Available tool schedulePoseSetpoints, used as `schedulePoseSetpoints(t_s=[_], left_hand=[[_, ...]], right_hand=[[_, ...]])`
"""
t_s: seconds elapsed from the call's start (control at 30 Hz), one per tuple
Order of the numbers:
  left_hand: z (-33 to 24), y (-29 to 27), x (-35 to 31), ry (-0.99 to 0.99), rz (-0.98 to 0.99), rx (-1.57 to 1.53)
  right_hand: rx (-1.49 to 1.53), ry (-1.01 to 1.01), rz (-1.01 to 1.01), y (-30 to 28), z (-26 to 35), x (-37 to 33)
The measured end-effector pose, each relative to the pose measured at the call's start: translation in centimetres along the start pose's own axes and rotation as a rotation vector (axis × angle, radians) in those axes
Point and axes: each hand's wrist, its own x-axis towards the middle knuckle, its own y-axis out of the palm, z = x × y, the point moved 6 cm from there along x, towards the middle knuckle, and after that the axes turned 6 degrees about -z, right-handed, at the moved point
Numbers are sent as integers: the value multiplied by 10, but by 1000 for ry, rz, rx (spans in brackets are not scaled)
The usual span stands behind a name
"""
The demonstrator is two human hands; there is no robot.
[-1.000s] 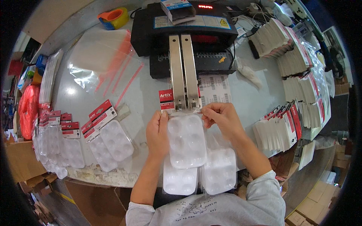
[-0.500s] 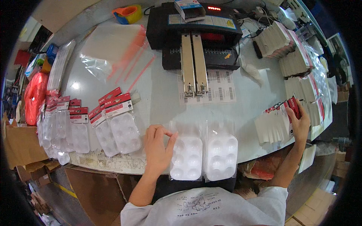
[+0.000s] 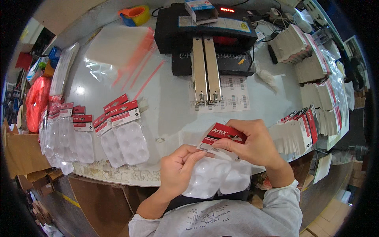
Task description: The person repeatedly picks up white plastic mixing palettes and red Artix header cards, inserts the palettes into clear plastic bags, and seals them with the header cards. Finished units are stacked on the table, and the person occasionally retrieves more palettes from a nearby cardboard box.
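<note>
My right hand [image 3: 254, 144] is pinched shut on a red header card [image 3: 223, 136], thumb underneath and fingers curled over its right end, so the card sits just left of my knuckles and tilts down toward my other hand. My left hand [image 3: 179, 170] is closed around the upper edge of a clear plastic palette tray [image 3: 207, 179], fingertips meeting the lower left corner of the card; the tray spreads out below and to the right of that hand, with a second clear tray [image 3: 237, 177] under my right wrist, overlapping the first. Both hang over the near edge of the grey table [image 3: 169, 106]. Well to the left of my left hand lie finished palettes with red cards [image 3: 124, 132] already on top, in a loose row. Beyond my right hand, straight ahead, stands a black stapling machine [image 3: 207, 43] with two long metal arms over sheets of barcode labels [image 3: 233, 94]. To the right of my right hand stacks of folded cards [image 3: 294, 130] stand on edge.
</note>
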Motion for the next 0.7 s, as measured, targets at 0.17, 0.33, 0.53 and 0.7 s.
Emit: schedulePoseSetpoints(t_s=[0.17,0.33,0.53,0.7], left_hand=[[-1,-1,4,62,-42,133],[-10,-2,3,214,-105,242],[1,-19,8,229,-318,33],[2,-15,8,202,-275,3]], right_hand=[[-36,6,82,1,0,6],[55,-28,-11,-7,-8,7],[393,445,182,-2,-52,-14],[643,533,205,11,-61,-28]])
